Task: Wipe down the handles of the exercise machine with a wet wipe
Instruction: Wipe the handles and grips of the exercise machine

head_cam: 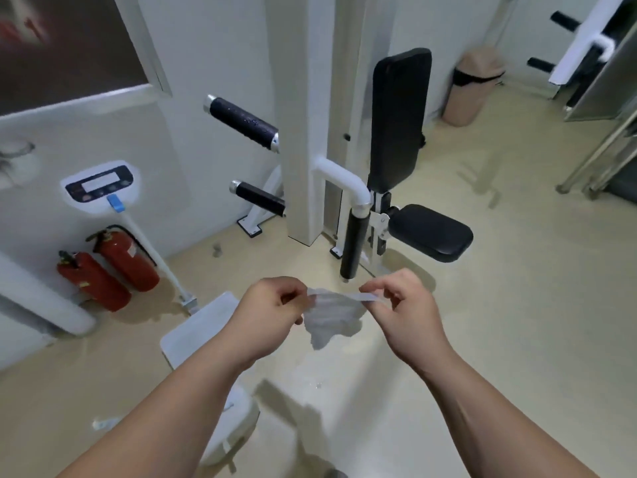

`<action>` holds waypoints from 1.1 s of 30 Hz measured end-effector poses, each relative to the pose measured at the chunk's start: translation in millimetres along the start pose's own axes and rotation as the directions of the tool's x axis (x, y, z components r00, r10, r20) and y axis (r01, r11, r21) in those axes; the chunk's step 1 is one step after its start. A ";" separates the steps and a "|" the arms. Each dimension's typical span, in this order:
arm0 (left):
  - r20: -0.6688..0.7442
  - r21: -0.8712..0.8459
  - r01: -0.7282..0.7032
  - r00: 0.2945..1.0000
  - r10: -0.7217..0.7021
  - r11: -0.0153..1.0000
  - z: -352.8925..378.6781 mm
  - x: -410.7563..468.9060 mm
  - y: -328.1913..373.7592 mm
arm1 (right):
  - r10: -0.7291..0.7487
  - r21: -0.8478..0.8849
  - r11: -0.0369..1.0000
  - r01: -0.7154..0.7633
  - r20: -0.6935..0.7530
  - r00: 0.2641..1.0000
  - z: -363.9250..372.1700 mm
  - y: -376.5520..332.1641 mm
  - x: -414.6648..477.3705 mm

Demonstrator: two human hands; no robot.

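Observation:
A crumpled white wet wipe (331, 313) is stretched between my left hand (269, 310) and my right hand (403, 307), each pinching one upper corner in front of me. Just beyond the wipe hangs a vertical black foam handle (351, 243) on the white exercise machine (303, 132). Two more black handles stick out to the left of the machine's column: an upper handle (244, 122) that glistens with droplets, and a lower handle (260, 198). Both hands are below and short of all the handles, touching none.
The machine's black backrest (400, 115) and seat (431, 232) stand to the right. Two red fire extinguishers (110, 263) sit by the left wall, next to a white body scale (200, 326) with its display post. A beige bin (472, 84) stands far right.

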State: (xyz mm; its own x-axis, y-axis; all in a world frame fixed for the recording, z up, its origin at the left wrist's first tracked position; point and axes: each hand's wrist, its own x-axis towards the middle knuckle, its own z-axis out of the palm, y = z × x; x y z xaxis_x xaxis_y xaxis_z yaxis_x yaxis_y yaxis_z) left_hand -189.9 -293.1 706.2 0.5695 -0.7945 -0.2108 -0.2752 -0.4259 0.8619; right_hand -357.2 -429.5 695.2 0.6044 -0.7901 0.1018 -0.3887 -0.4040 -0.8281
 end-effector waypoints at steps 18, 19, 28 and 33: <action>-0.338 0.594 -0.520 0.532 0.776 0.615 -47.3 88.7 65.2 | 0.258 0.447 0.894 -0.037 -0.444 0.858 50.0 1.5 45.5; -0.298 0.600 -0.554 0.514 0.804 0.576 -51.8 95.8 62.5 | 0.311 0.472 0.879 -0.067 -0.460 0.832 56.4 -3.1 47.5; -0.092 0.532 -0.667 0.567 0.819 0.521 -79.4 133.0 42.1 | 0.347 0.501 0.863 -0.059 -0.504 0.791 105.8 -40.8 64.9; -0.056 0.601 -0.630 0.580 0.813 0.492 -76.7 128.5 45.1 | 0.205 0.429 0.901 0.059 -0.543 0.814 101.5 -55.7 82.1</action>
State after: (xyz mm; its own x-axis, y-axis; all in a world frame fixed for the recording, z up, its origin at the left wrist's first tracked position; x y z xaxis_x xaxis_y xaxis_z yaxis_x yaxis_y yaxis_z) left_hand -69.7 -381.3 753.3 0.1502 -0.7828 0.6039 -0.9597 0.0314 0.2794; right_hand -215.3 -425.1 693.7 0.0346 -0.9765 0.2125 -0.0162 -0.2131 -0.9769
